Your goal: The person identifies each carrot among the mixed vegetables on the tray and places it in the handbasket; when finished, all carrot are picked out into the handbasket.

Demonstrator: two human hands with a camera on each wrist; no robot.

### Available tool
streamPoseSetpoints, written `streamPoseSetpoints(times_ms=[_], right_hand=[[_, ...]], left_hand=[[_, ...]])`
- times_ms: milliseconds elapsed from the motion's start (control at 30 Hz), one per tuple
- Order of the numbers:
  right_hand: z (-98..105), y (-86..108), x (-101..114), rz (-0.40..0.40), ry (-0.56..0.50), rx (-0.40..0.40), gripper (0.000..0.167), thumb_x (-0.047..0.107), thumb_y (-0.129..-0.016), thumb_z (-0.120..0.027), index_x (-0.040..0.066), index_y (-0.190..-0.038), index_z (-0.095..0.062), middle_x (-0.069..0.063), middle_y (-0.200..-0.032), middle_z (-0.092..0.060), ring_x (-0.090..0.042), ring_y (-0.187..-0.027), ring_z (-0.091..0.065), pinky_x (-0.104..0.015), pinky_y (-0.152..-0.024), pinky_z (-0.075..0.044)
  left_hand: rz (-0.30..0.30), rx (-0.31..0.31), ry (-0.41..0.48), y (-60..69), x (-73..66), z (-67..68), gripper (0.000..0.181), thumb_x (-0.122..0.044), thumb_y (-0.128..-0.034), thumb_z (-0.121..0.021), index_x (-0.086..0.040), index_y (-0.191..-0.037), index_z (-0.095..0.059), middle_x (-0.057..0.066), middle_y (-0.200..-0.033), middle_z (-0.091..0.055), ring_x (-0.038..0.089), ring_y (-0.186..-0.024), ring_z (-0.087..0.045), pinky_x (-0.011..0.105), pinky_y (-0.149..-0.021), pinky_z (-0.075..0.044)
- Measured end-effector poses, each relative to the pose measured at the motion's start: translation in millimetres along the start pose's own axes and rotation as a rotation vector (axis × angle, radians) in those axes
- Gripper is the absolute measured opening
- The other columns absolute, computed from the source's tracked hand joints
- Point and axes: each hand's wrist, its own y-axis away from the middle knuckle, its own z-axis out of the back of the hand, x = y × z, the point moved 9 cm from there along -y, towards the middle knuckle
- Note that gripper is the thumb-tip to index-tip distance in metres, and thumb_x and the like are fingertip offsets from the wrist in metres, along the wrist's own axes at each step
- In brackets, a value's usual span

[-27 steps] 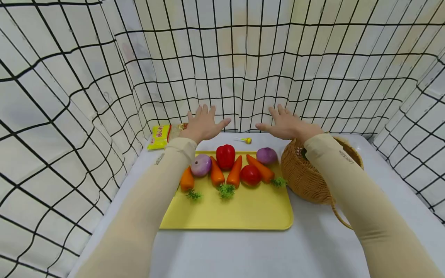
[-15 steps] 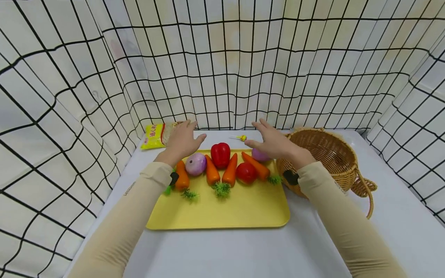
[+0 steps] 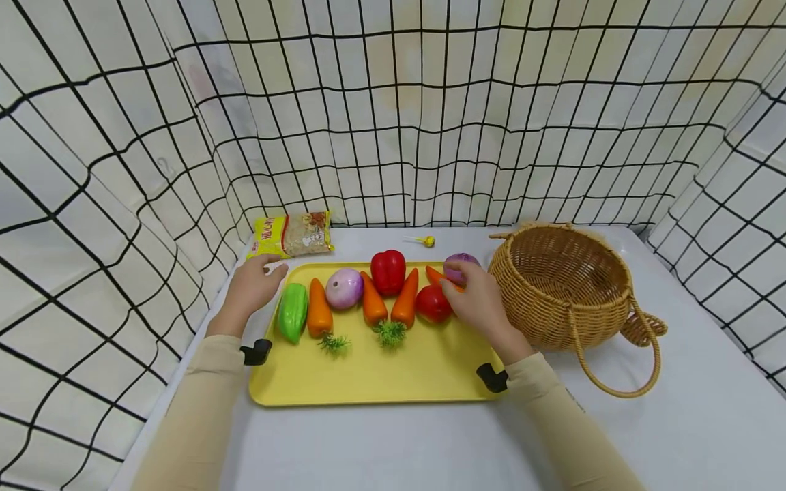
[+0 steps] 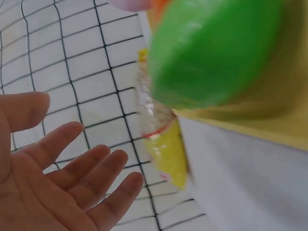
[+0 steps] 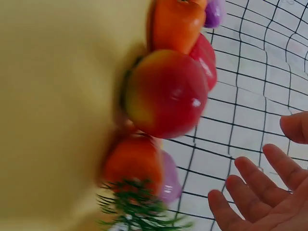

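On the yellow tray (image 3: pixel 368 372) lies a row of vegetables. My left hand (image 3: pixel 253 292) hovers by the tray's left edge, fingers loosely bent and holding nothing, beside a ridged green vegetable (image 3: pixel 293 312). My right hand (image 3: pixel 482 307) hangs over the tray's right end, hiding part of a carrot (image 3: pixel 434 275). Near its fingers are a round red fruit (image 3: pixel 433 304), yellowish on one side in the right wrist view, and a purple onion (image 3: pixel 462 259). In the right wrist view the fingers (image 5: pixel 250 197) are spread and apart from everything. A red bell pepper (image 3: pixel 388 273) sits mid-row.
Several more carrots (image 3: pixel 319 310) and another purple onion (image 3: pixel 344 288) lie on the tray. A wicker basket (image 3: pixel 552 320) with a loop handle stands to the right. Behind are a yellow food packet (image 3: pixel 301 235) and a small yellow lollipop-like thing (image 3: pixel 428 241). Black netting (image 3: pixel 417 129) surrounds the table.
Both hands have drawn back toward me from the far edge. The left has moved left, uncovering the green vegetable and packet; the right has come down over the tray, uncovering the basket.
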Motion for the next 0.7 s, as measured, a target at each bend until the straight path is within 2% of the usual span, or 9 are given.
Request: streamPoseSetpoints(times_ms=[133, 233, 300, 400, 500, 700], right_hand=[[-6.7, 7.8, -14.2, -0.036, -0.037, -0.035, 0.037, 0.018, -0.091, -0.067, 0.002, -0.123, -0.064, -0.015, -0.119, -0.067, -0.031, -0.109, -0.062, -0.045, -0.094, -0.049], [-10.8, 12.0, -24.7, -0.082, -0.051, -0.035, 0.038, 0.018, -0.091, -0.067, 0.003, -0.125, -0.063, -0.014, -0.121, -0.066, -0.031, -0.109, -0.059, -0.045, -0.093, -0.047], [-12.9, 13.3, -30.9, -0.105, -0.066, -0.035, 0.038, 0.017, -0.091, -0.067, 0.003, -0.126, -0.063, -0.013, -0.123, -0.065, -0.031, -0.109, -0.058, -0.045, -0.092, -0.047], [-15.4, 13.6, -38.0, -0.135, -0.083, -0.032, 0.039, 0.019, -0.091, -0.066, 0.005, -0.127, -0.062, -0.011, -0.124, -0.064, -0.029, -0.107, -0.056, -0.04, -0.087, -0.047], [-16.9, 14.4, -44.1, -0.163, -0.087, -0.027, 0.039, 0.021, -0.092, -0.066, 0.007, -0.128, -0.062, -0.011, -0.122, -0.064, -0.028, -0.098, -0.056, -0.036, -0.076, -0.047], [-20.5, 19.0, -55.9, -0.211, -0.077, 0.005, 0.042, 0.024, -0.091, -0.067, 0.009, -0.13, -0.061, -0.012, -0.118, -0.063, -0.025, -0.089, -0.051, -0.032, -0.068, -0.04]], left_hand=[[0.038, 0.085, 0.004, 4.0, 26.2, -15.3, 0.051, -0.025, -0.1043, -0.039, 0.001, -0.148, -0.037, 0.029, -0.148, -0.036, 0.047, -0.13, -0.041, 0.059, -0.101, -0.039], [0.038, 0.152, 0.008, 7.3, 39.2, -28.1, 0.05, -0.02, -0.1039, -0.04, 0.002, -0.149, -0.034, 0.031, -0.146, -0.038, 0.049, -0.131, -0.039, 0.06, -0.103, -0.037], [0.031, 0.176, 0.018, 9.6, 44.7, -34.9, 0.05, -0.018, -0.1033, -0.04, 0.002, -0.149, -0.035, 0.031, -0.145, -0.04, 0.049, -0.131, -0.039, 0.06, -0.104, -0.036], [0.017, 0.188, 0.042, 11.8, 50.4, -42.2, 0.049, -0.011, -0.1009, -0.04, 0.003, -0.148, -0.036, 0.031, -0.143, -0.042, 0.048, -0.129, -0.042, 0.058, -0.103, -0.038], [0.021, 0.178, 0.07, 14.1, 55.2, -46.0, 0.051, -0.004, -0.096, -0.042, 0.003, -0.147, -0.038, 0.03, -0.142, -0.044, 0.046, -0.127, -0.045, 0.057, -0.101, -0.04], [0.032, 0.148, 0.074, 16.6, 62.2, -50.5, 0.052, -0.003, -0.0939, -0.044, 0.002, -0.146, -0.042, 0.032, -0.136, -0.049, 0.047, -0.122, -0.049, 0.055, -0.095, -0.045]])
